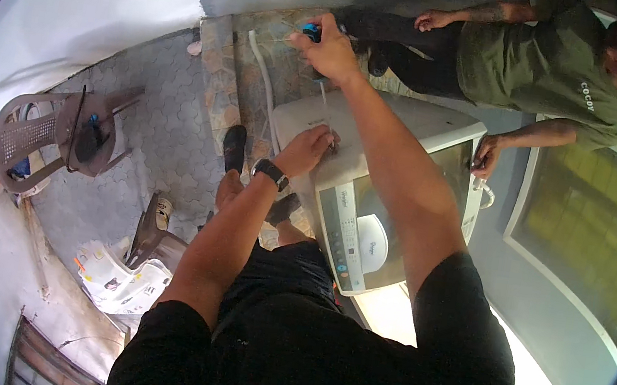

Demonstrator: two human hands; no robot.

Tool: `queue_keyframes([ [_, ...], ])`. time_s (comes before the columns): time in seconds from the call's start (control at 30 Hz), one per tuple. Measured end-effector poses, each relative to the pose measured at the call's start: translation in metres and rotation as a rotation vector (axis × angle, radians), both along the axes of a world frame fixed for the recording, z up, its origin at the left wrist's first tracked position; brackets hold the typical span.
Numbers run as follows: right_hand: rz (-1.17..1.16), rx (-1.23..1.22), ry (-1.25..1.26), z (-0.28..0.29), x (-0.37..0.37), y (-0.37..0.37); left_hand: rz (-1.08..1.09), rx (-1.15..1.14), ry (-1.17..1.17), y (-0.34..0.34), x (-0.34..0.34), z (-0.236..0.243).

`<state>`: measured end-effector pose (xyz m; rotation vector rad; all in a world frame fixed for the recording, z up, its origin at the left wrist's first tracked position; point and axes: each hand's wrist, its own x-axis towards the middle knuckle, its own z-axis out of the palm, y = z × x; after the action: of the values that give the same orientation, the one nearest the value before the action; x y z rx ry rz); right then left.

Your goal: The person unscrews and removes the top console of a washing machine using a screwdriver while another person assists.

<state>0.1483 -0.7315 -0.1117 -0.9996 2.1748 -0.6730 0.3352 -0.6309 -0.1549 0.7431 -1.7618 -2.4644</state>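
Blue-and-black-handled screwdriver [312,32] with a slim pale metal shaft: upper middle of frame, pointing down at the upper-left edge of the boxy white washing machine with a dark see-through lid [341,169], which sits right of centre

Right hand [334,54]: grip wrapped round the handle. Left hand [308,151]: fingertips bunched by the shaft's lower end at the casing; can't tell if they pinch anything

Tip contact is hidden, so I'd seat it by feel: shaft straight in line, firm push first, then slow turns. A tilted shaft could slip and scuff the casing. Left fingers best guiding the shaft, clear of the slip path

Co-worker's bare hand [490,154] is on the machine's right edge, handy for bracing if it rocks

Pale grey hose [261,77] lies along the machine's left side, mind the feet. Brown plastic armchair [59,130] at far left is well apart, no bother
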Motion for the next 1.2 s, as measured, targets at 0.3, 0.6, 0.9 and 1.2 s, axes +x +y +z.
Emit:
queue_keyframes([
  [0.3, 0.065, 0.017, 0.237, 0.012, -0.014, -0.006, -0.105, -0.006, -0.024, -0.002, 0.000, -0.011],
  [0.6, -0.425, -0.083, -1.090, 0.002, -0.041, 0.005, -0.015, -0.060, -0.118, -0.005, -0.002, 0.019],
  [0.9, -0.121, 0.143, -0.106, -0.035, -0.036, -0.006, 0.153, -0.227, -0.188, 0.026, -0.008, 0.027],
  [1.2, -0.420, -0.064, -1.338, -0.018, -0.019, -0.007, 0.354, -0.478, -0.206, 0.038, -0.010, 0.032],
])
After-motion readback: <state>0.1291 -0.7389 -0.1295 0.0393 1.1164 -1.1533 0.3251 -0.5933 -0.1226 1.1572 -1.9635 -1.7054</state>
